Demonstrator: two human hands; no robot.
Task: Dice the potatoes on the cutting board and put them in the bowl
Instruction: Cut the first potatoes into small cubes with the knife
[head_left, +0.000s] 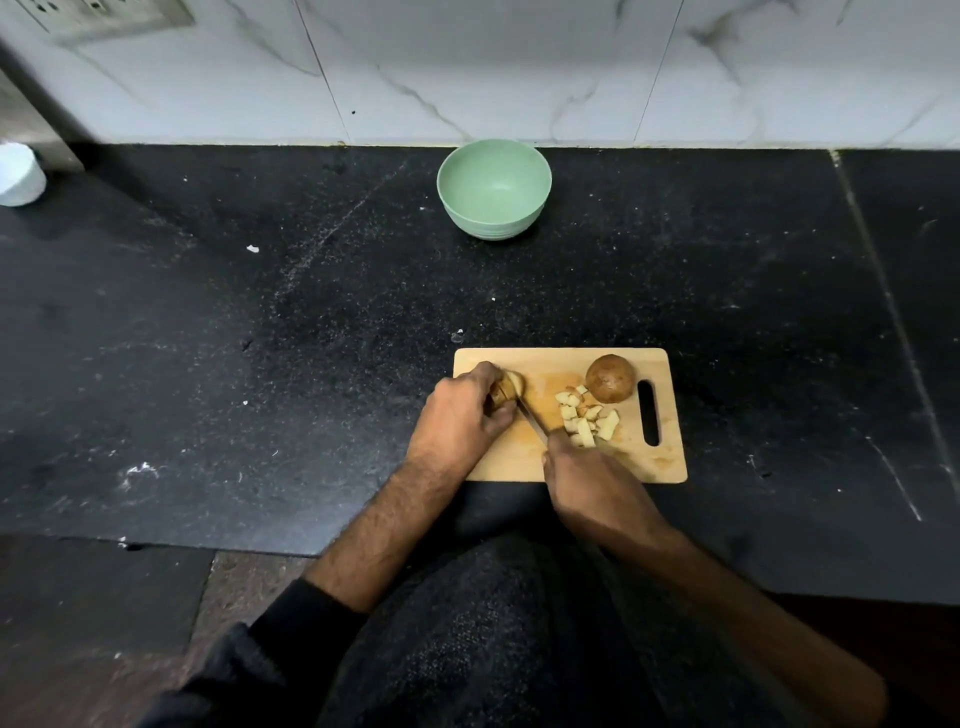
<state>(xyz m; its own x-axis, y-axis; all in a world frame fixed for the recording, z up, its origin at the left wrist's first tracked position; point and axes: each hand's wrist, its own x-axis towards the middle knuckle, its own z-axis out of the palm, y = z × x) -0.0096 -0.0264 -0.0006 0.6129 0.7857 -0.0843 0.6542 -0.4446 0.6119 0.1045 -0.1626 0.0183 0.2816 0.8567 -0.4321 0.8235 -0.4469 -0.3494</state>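
Potato work is sitting at about the halfway mark, as far as I can judge from where I'm standing. On the cutting board (613, 465), near the front edge of the black counter (260, 338), the left hand (460, 415) is curling its fingers round a potato piece (511, 387) at the board's left end and pinning it down. The right hand (587, 478) is gripping a knife (532, 418), its handle hidden inside the fist, and the blade is angling up and leftward to meet the potato just beside the left fingers. A small heap of diced cubes (587, 415) is lying right of the blade, skin still showing on some. Just beyond them, touching or nearly touching the heap, a whole unpeeled potato (610, 378) is waiting beside the board's handle slot.

Well apart, at the far side of the counter against the marble wall, the green bowl (493, 187) is standing with nothing in it that I can see. So the held piece and the whole potato are still needing cuts, and no dice have been moved across yet.

I'm finding no brand, label or readable writing anywhere.
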